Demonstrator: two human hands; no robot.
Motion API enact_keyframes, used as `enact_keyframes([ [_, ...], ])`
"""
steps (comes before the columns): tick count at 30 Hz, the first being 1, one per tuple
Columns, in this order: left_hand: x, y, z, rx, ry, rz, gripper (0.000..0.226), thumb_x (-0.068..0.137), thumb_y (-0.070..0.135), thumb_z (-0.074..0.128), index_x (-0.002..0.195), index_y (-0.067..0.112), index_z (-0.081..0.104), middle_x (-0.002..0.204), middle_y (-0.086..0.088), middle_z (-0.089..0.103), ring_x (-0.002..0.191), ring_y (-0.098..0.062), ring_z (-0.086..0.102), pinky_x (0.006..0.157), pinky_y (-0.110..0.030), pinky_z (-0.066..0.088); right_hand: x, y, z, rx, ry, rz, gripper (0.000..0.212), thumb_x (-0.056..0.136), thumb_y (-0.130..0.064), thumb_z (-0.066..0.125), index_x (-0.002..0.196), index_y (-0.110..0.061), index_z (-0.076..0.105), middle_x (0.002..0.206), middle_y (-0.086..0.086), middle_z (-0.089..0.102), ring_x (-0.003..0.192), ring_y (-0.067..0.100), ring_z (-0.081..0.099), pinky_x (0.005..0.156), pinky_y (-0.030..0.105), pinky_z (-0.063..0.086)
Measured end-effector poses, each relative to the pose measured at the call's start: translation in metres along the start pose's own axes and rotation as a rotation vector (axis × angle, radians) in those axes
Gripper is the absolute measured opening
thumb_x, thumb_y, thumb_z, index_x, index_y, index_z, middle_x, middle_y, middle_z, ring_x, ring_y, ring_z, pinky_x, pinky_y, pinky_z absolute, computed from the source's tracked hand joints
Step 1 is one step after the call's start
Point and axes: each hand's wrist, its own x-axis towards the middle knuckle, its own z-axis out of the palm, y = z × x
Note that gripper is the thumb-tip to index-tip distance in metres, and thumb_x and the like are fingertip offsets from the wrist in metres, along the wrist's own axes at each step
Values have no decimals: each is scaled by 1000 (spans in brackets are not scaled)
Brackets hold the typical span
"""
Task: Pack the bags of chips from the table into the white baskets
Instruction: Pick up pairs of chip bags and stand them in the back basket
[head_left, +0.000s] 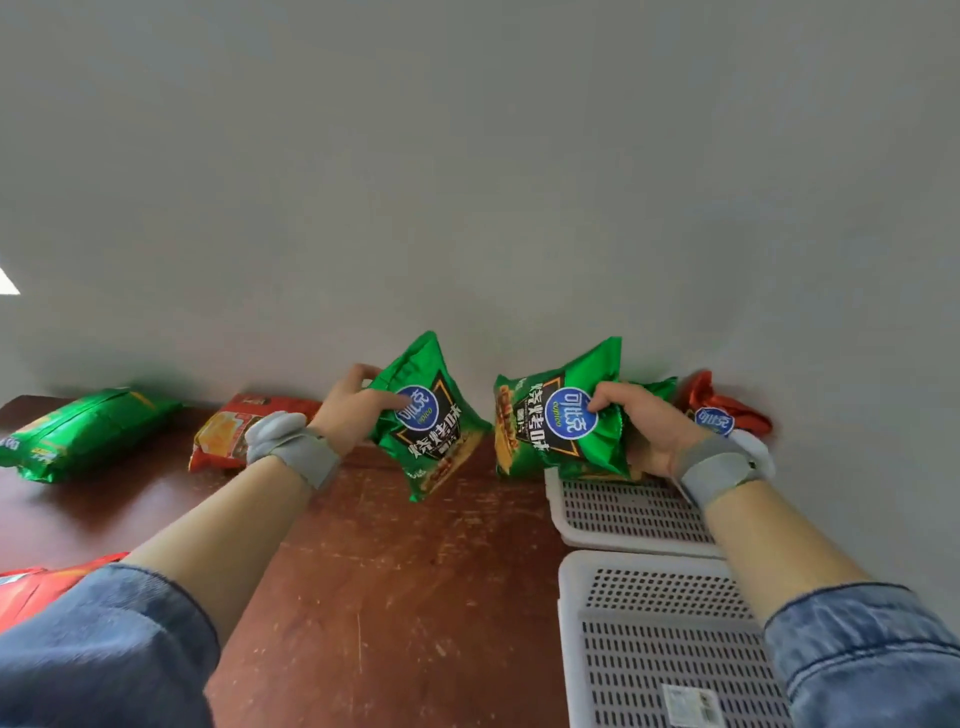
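My left hand (358, 410) grips a green bag of chips (431, 421) and holds it above the brown table (374, 582). Gripped at its top by my right hand (641, 426) is a second green bag (545, 421), which hangs over the far end of the far white basket (631, 512). Behind that bag another green bag (657, 388) and a red bag (722, 405) lean against the wall at the basket's far end. The near white basket (665, 644) holds no bags; only a label lies in it.
On the table to the left lie a green bag (78, 431) and a red-orange bag (234, 431) by the wall. A further red bag (36, 587) shows at the lower left edge. A grey wall rises right behind the table.
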Motion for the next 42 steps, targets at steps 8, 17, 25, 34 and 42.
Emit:
enact_keyframes([
  [8, -10, 61, 95, 32, -282, 82, 17, 82, 9, 68, 90, 19, 56, 83, -10, 71, 67, -26, 67, 59, -34, 59, -56, -49, -102, -296, 93, -90, 33, 76, 6, 44, 100, -12, 57, 92, 18, 66, 72, 27, 64, 67, 34, 54],
  [17, -17, 49, 211, 284, -433, 227, 32, 80, 11, 71, 109, 21, 62, 102, -10, 70, 84, -27, 70, 77, -39, 58, -53, -28, -164, -782, 201, 67, 63, 67, -1, 62, 126, -23, 56, 109, 14, 67, 91, 31, 66, 74, 31, 55],
  [25, -6, 17, 255, 608, -443, 316, 47, 83, 23, 68, 129, 23, 58, 128, -6, 64, 105, -22, 65, 83, -30, 54, -11, -8, -170, -1214, 132, 160, 58, 67, -3, 59, 121, -20, 50, 88, -2, 55, 73, 14, 51, 51, 23, 36],
  [34, 4, -11, 271, 972, -233, 562, 37, 93, 36, 51, 128, 30, 43, 119, -10, 53, 102, -34, 54, 81, -44, 51, 23, 16, -186, -1363, 360, -201, 35, 74, -22, 60, 109, -24, 61, 110, 6, 67, 98, 28, 62, 79, 34, 50],
  [42, -7, -34, 264, 1287, -324, 810, 83, 82, 69, 41, 149, 26, 19, 152, 1, 31, 136, -26, 30, 109, -53, 29, 16, 48, -196, -1520, 508, -461, 22, 86, -16, 52, 103, -13, 65, 107, 6, 66, 102, 30, 52, 84, 39, 43],
])
